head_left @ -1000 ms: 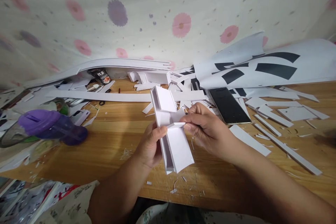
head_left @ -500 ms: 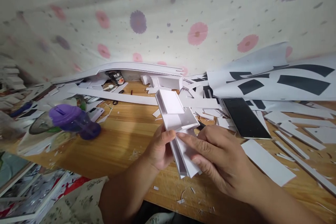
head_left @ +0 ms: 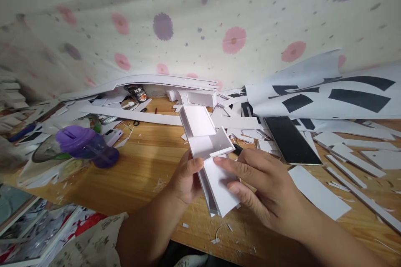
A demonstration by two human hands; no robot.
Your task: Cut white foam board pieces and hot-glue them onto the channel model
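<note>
White foam-board channel (head_left: 205,146) sits gripped in my left hand (head_left: 188,175) above the tabletop (head_left: 147,162); my right hand (head_left: 263,192), fingers spread flat on its lower panel, has slid slightly down since half a second ago.

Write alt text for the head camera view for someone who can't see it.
Two bare hands hold a white foam-board model above a wooden desk: the left hand grips its side, the right hand presses its lower panel. White offcuts, a black phone and a purple bottle lie around.
</note>
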